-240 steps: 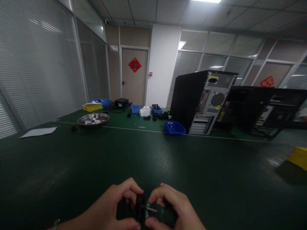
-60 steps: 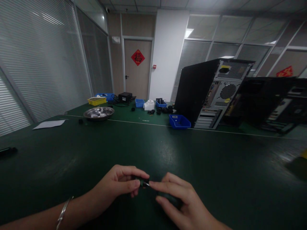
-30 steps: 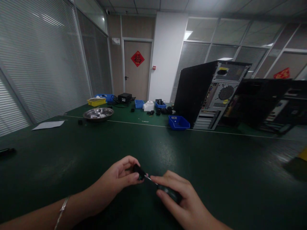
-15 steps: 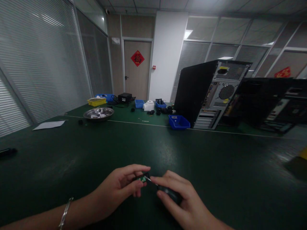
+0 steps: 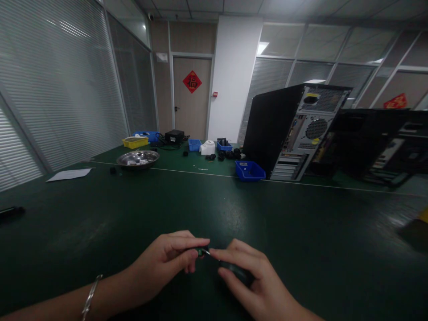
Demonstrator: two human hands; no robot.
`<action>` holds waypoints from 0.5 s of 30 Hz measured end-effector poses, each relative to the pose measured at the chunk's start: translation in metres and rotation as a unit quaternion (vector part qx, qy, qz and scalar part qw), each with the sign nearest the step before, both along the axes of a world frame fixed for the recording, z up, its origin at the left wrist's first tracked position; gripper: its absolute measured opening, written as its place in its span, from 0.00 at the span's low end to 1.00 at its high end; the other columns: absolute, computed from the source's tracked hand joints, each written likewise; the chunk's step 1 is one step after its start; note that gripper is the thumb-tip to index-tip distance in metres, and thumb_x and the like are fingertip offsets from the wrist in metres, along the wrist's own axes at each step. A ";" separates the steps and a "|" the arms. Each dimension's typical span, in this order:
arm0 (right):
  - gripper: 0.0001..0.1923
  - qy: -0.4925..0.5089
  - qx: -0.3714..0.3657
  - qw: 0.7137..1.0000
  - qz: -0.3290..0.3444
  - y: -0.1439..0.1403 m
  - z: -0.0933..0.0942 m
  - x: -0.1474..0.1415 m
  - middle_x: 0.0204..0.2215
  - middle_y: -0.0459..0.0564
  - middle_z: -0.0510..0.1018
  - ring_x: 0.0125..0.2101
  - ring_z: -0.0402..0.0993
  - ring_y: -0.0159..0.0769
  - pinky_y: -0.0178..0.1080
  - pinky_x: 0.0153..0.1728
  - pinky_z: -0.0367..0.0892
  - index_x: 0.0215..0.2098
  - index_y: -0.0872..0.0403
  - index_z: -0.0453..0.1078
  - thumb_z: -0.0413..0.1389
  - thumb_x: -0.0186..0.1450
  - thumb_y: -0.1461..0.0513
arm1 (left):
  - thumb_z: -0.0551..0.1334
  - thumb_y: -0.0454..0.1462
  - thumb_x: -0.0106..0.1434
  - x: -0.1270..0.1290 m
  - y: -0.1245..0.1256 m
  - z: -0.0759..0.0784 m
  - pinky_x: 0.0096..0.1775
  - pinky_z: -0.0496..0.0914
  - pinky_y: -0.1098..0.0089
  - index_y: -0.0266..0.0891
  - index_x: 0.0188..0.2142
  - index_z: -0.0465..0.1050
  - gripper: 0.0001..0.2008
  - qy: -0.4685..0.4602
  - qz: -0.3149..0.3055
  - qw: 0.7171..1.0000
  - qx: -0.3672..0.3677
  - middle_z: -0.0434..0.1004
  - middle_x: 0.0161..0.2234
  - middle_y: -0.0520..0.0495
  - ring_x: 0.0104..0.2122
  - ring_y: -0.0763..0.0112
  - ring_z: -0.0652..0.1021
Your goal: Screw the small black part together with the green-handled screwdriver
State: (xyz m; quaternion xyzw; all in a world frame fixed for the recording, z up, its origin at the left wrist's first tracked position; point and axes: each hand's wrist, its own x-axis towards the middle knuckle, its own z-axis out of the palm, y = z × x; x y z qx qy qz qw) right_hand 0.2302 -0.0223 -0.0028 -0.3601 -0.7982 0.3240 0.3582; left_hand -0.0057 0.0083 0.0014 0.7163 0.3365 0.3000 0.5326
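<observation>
1. The fingers (image 5: 190, 254) of my left hand (image 5: 163, 265) were pinched together on a small dark part (image 5: 199, 252) with a hint of green on it, held just above the green worktop (image 5: 214, 209) near its front edge.
2. My right hand (image 5: 257, 285) was closed around a dark-handled screwdriver (image 5: 236, 272), its thin metal tip touching the small part; the right forefinger lay along the shaft.
3. A metal bracelet (image 5: 89, 296) sat on the left wrist.
4. Risk, as I judged it: the part was tiny and gripped only at the fingertips, so a push from the tip could have flicked it out onto the dark worktop, where it would have been hard to spot.
5. The tip could also have slipped off and jabbed my left thumb, since the two were nearly touching.
6. The dim light and blur made the alignment of tip and part hard to confirm.
7. Writing: a red diamond sign (image 5: 192, 81) on the far door bore one Chinese character, seemingly "福"; a second red sign (image 5: 397, 101) at right was unreadable.
8. Farther off stood an open computer tower (image 5: 294, 129), a blue bin (image 5: 250, 170) and a steel bowl (image 5: 137, 158); no brand was legible on any.
</observation>
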 end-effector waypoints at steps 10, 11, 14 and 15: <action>0.17 0.022 -0.009 1.000 0.012 -0.001 0.003 -0.003 0.32 0.51 0.74 0.31 0.72 0.36 0.38 0.32 0.67 0.51 0.51 0.74 0.54 0.66 0.66 | 0.64 0.46 0.61 0.000 0.005 -0.004 0.32 0.66 0.69 0.43 0.45 0.80 0.15 -0.079 -0.014 0.992 -0.097 0.72 0.33 0.48 0.27 0.72 0.72; 0.17 0.022 -0.008 1.000 0.010 -0.002 0.003 -0.003 0.32 0.51 0.74 0.31 0.72 0.36 0.38 0.32 0.67 0.51 0.51 0.74 0.54 0.66 0.66 | 0.64 0.45 0.61 0.000 0.005 -0.004 0.32 0.66 0.69 0.43 0.45 0.80 0.15 -0.080 -0.011 0.992 -0.098 0.72 0.33 0.48 0.27 0.72 0.72; 0.17 0.014 -0.006 1.000 0.003 -0.001 0.005 -0.003 0.32 0.51 0.74 0.32 0.72 0.36 0.38 0.32 0.67 0.52 0.50 0.73 0.54 0.66 0.66 | 0.63 0.45 0.62 0.000 0.005 -0.005 0.32 0.66 0.69 0.43 0.47 0.79 0.16 -0.073 -0.002 0.993 -0.096 0.72 0.32 0.48 0.27 0.72 0.71; 0.18 0.007 -0.008 1.000 0.004 -0.001 0.006 -0.003 0.32 0.51 0.74 0.32 0.72 0.36 0.38 0.32 0.67 0.52 0.50 0.73 0.54 0.66 0.66 | 0.62 0.45 0.62 0.000 0.004 -0.005 0.32 0.66 0.69 0.43 0.47 0.78 0.17 -0.070 0.000 0.993 -0.093 0.72 0.32 0.49 0.27 0.72 0.71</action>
